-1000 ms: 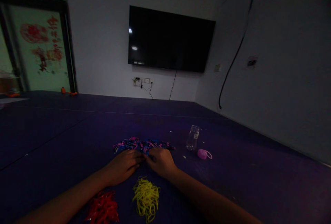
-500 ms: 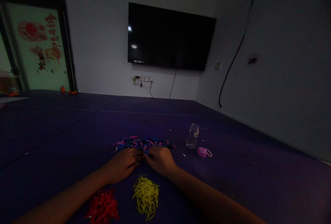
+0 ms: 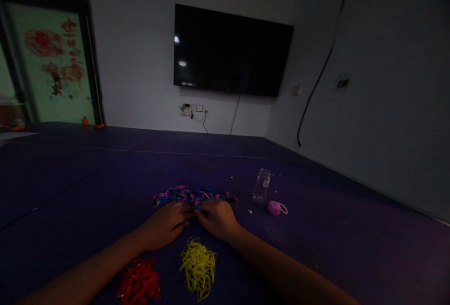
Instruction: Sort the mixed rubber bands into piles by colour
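Heap of red pieces (image 3: 139, 284) nearest, beside yellow strands (image 3: 198, 267); farther, left hand (image 3: 169, 223) and right hand (image 3: 218, 219) with fingertips close together at near edge of mixed pile (image 3: 186, 194), grip's opening and contents impossible to tell; then pink lid (image 3: 274, 208), just beside clear bottle (image 3: 260, 190); farthest, wall-mounted screen (image 3: 232, 49).

My left hand (image 3: 170, 224) and right hand (image 3: 218, 218) side by side at a tangled blue, pink and black pile (image 3: 183, 194), a yellow heap (image 3: 198, 267) and a red heap (image 3: 140, 281) nearer me on the purple surface (image 3: 105, 192), a clear bottle (image 3: 261, 187) beside a pink cap (image 3: 274, 208) toward its right edge, a dark television (image 3: 228, 51) beyond the far edge.
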`<state>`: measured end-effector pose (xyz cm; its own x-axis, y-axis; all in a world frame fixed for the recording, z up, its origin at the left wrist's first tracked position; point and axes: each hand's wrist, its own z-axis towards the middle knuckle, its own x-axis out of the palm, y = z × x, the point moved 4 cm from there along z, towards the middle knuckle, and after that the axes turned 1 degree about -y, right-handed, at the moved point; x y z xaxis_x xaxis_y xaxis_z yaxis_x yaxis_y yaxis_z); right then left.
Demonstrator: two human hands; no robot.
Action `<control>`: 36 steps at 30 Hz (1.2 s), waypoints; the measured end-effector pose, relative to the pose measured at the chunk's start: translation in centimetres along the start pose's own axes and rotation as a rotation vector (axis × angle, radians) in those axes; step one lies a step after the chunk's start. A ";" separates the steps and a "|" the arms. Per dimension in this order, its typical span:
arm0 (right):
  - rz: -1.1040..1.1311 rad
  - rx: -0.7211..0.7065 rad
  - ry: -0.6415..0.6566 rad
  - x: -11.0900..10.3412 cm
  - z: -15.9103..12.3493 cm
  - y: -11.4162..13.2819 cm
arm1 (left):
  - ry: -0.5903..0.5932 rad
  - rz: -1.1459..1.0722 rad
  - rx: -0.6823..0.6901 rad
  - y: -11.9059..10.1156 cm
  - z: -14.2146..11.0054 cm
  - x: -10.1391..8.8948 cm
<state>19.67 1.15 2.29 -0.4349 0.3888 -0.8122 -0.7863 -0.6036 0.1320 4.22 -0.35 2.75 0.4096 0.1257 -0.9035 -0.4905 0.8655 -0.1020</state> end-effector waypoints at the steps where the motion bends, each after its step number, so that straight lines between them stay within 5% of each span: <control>1: 0.001 0.003 0.001 0.0 0.0 0.0 | 0.001 -0.001 -0.005 0.0 0.0 0.0; 36: -0.014 0.013 0.048 -0.1 0.0 0.1 | 0.023 0.009 -0.014 0.0 0.1 0.1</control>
<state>19.63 1.07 2.37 -0.4028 0.3632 -0.8401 -0.7977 -0.5894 0.1277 4.28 -0.30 2.72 0.3875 0.1224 -0.9137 -0.5053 0.8572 -0.0994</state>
